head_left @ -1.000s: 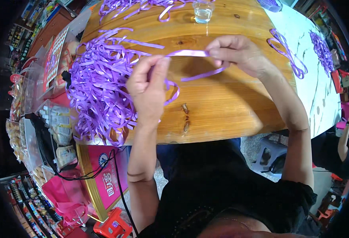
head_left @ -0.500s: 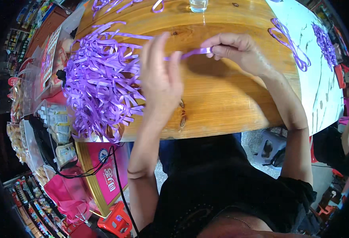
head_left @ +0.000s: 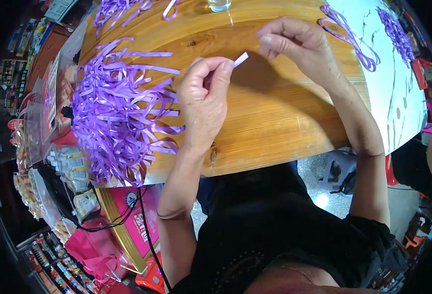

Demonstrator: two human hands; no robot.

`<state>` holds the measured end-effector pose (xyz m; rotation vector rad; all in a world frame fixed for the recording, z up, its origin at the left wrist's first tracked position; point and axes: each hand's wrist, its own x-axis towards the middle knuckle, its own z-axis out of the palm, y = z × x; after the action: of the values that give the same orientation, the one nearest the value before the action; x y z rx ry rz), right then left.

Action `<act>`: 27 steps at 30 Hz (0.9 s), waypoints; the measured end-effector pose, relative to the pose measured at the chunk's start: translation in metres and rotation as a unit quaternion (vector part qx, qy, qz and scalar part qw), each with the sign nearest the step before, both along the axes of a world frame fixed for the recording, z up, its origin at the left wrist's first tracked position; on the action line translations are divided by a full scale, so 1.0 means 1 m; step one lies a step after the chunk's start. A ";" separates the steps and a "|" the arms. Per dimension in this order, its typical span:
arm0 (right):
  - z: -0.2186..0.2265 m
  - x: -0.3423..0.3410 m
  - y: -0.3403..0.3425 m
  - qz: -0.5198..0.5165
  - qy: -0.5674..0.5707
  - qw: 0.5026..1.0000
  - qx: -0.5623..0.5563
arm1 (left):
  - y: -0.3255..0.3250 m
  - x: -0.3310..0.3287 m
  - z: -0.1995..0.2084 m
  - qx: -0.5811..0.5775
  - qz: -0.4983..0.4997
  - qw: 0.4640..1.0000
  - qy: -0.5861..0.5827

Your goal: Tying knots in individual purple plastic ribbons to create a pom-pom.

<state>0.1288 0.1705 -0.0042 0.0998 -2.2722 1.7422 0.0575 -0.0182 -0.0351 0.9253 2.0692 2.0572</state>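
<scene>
My left hand (head_left: 203, 98) is pinched over the wooden table, thumb against fingers, on a thin purple ribbon. The short pale end of the ribbon (head_left: 241, 60) sticks out past the fingertips to the right; the rest is hidden by the hand. Farther right and a little higher is my right hand (head_left: 302, 46), its fingers loosely curled and apart from that end, with nothing visible in them. A large heap of purple ribbons (head_left: 118, 115) lies just left of my left hand, several loose ends pointing toward it.
Purple ribbon loops (head_left: 351, 39) lie at the right, across the wooden table (head_left: 265, 127) and a white marbled table (head_left: 397, 98). Another ribbon bunch (head_left: 396, 36) is beyond. At the far edge stands a glass (head_left: 219, 5). Plastic packages (head_left: 71, 166) crowd the left side.
The ribbon stretched between both hands earlier; its end is now free of my right hand. My left hand has closed on it near that end, and my right hand has lifted slightly away.
</scene>
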 end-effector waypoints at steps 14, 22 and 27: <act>-0.010 -0.001 -0.014 -0.021 0.277 0.866 0.417 | -0.001 0.005 0.007 0.013 -0.051 0.983 -0.178; -0.005 -0.002 -0.009 -0.048 0.244 0.892 0.376 | -0.007 -0.010 -0.003 -0.049 -0.048 0.997 -0.035; -0.012 -0.002 -0.004 0.009 0.100 0.958 0.270 | -0.007 -0.015 0.000 -0.048 -0.034 0.997 -0.050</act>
<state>0.1267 0.1667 -0.0161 0.3867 -2.5237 1.0151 0.0424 -0.0249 -0.0349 0.8476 2.0353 1.9112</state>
